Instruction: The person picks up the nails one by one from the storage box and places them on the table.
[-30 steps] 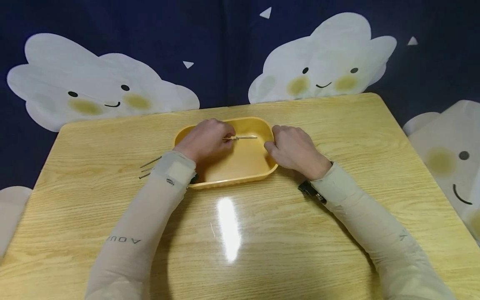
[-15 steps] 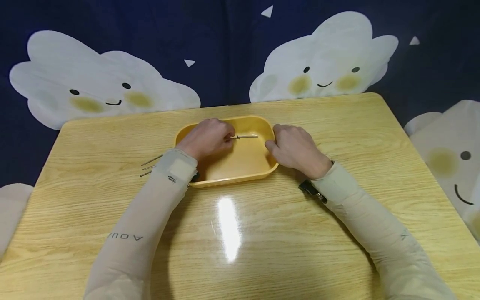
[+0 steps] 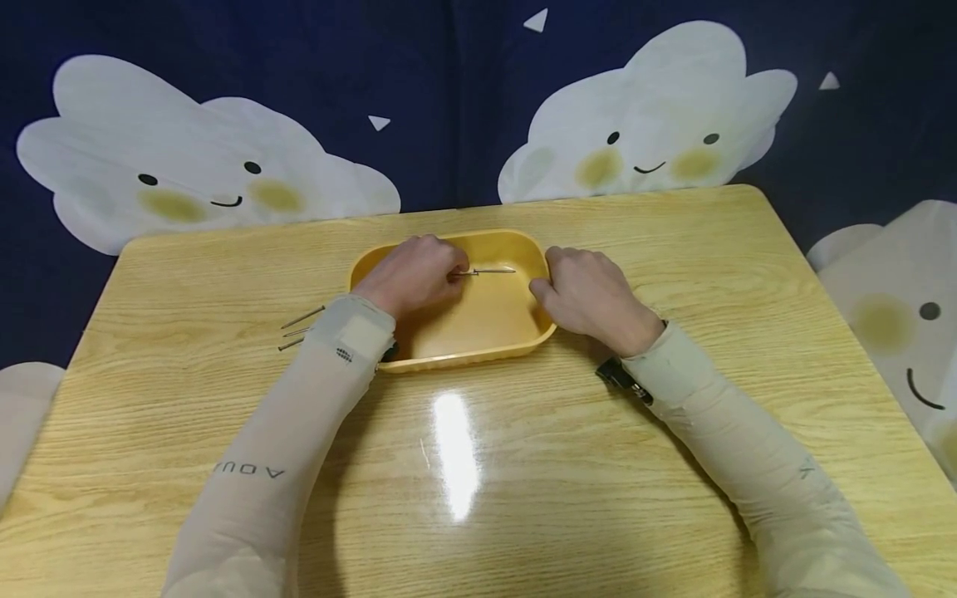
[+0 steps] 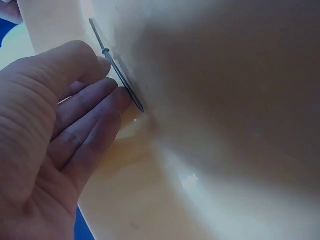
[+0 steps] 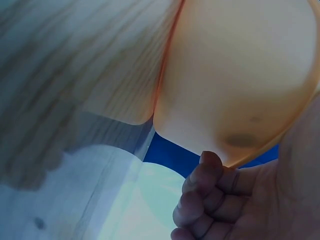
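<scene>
A yellow tray [image 3: 478, 355] stands toward the back of the table. Inside it, my left hand [image 3: 419, 270] bends its fingers at a thin metal nail [image 4: 120, 75], thumb and fingertips at its shaft; it appears to pinch it. Another nail [image 3: 495, 271] lies in line with it on the tray floor, along the back wall. My right hand [image 3: 591, 291] grips the tray's right end, thumb inside the rim and curled fingers [image 5: 200, 200] outside.
Three loose nails [image 3: 302, 318] lie on the wooden table [image 3: 523, 465] left of the tray, partly beside my left sleeve [image 3: 262, 440]. A dark blue cloth with smiling clouds [image 3: 449, 100] hangs behind the table.
The nail at my left fingers has shifted slightly and now shows its head close to the other nail. Both hands stay almost in place; the view tilts slightly.
</scene>
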Motion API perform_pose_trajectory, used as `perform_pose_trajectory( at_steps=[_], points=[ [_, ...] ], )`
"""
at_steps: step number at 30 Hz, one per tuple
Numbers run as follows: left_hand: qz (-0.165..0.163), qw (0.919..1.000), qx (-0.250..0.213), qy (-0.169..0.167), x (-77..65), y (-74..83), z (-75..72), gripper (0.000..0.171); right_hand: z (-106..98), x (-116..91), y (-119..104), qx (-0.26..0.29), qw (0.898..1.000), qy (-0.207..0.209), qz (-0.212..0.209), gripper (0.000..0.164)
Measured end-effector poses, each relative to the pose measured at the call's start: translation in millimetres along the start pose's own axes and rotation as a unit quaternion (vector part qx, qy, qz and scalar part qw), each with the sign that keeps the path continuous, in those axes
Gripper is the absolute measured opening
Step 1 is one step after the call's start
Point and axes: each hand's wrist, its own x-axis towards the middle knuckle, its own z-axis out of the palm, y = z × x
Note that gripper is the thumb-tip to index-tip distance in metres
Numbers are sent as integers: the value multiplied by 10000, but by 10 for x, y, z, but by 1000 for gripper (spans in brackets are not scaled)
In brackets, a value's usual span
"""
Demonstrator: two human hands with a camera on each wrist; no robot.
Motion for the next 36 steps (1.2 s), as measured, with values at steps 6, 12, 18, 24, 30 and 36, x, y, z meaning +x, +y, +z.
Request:
perform_pose_trajectory(
  at_steps=[6,12,18,24,30,36],
  points=[
    [10,10000,13,-45,4,-8,8,22,-2,-3,-2,27,10000,-13,10,26],
    [48,9999,25,-140,4,-8,6,28,-3,-9,-1,27,10000,14,-20,26],
    [68,9997,74,-203,3,-13,2,32,5,-4,2,10,10000,26,-20,26],
    [68,9997,110,-222,6,-15,-5,31,0,0,1,-25,10000,35,-12,27],
    [80,9995,200,-236,4,-16,-2,32,-3,1,-1,-31,10000,2,2,26],
    [70,9996,187,-216,-4,-7,-10,35,-2,6,-2,-23,10000,16,19,26]
  ],
)
